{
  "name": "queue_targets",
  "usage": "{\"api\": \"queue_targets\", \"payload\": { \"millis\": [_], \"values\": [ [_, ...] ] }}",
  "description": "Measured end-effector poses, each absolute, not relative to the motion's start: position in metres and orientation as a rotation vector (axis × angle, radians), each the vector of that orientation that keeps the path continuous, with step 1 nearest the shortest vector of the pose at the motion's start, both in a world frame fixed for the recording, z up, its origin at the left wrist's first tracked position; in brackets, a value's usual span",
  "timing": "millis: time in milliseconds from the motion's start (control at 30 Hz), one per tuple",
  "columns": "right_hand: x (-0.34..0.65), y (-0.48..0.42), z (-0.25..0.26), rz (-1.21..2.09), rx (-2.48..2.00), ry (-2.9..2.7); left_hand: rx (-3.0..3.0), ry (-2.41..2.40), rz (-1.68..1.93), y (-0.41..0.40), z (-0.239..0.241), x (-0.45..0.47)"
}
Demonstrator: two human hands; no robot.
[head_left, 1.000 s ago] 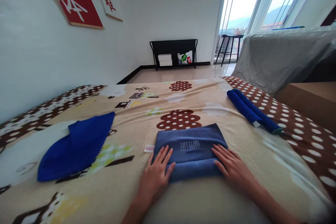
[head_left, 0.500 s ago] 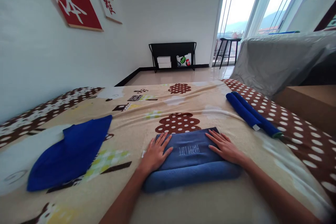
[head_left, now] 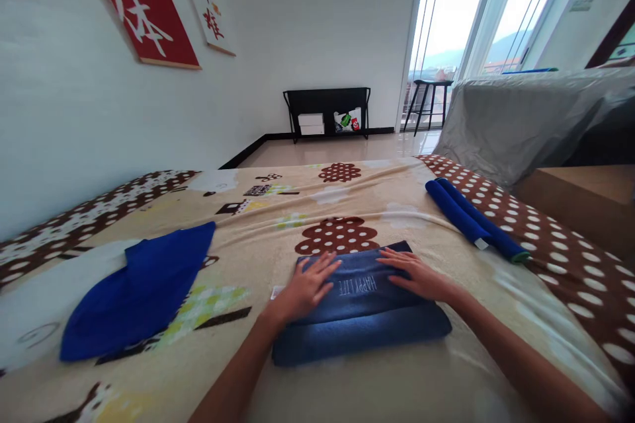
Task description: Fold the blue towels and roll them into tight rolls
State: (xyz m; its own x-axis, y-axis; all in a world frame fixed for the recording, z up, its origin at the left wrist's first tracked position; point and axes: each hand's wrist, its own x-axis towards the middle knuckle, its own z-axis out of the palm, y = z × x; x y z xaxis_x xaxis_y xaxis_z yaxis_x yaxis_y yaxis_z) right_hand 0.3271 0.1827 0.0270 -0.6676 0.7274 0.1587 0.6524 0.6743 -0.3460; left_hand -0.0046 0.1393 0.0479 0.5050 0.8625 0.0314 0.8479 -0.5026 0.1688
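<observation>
A folded dark blue towel (head_left: 362, 330) with "HAPPY LIFE" lettering lies on the patterned blanket (head_left: 268, 238), its near edge in a thick fold. Over the towel's left part rests my left hand (head_left: 310, 284), fingers stretched out and slightly apart. My right hand (head_left: 414, 272) lies across the upper right part, fingers also extended. Neither hand grasps the cloth. To the left, a bright blue cloth (head_left: 139, 291) is spread out with an uneven outline. Two bright blue rolls (head_left: 461, 211) lie side by side at the right, a white tag on one.
Beyond the blanket, a black rack (head_left: 327, 102) holding white boxes stands by the wall. At the right are a plastic-covered piece of furniture (head_left: 506, 119) and a brown box (head_left: 585, 192). A dark stool (head_left: 429, 96) stands near the window.
Both hands have slid inward over the towel, closer to each other. The towel's near fold looks flatter. The view has tilted up slightly.
</observation>
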Motion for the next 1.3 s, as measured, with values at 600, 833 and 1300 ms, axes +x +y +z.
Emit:
{"api": "queue_targets", "payload": {
  "millis": [600, 833, 1300],
  "values": [
    [0.373, 0.197, 0.013, 0.36, -1.292, -2.433, 2.558, 1.619, 0.352, 0.146, 0.044, -0.056],
    [0.392, 0.079, 0.015, 0.078, -1.069, -2.462, 2.929, 1.674, 0.77, 0.011, 0.056, -0.041],
    [0.348, 0.071, 0.025, 0.014, -1.184, -2.402, 2.869, 1.909, 0.634, 0.019, 0.03, -0.006]
  ]
}}
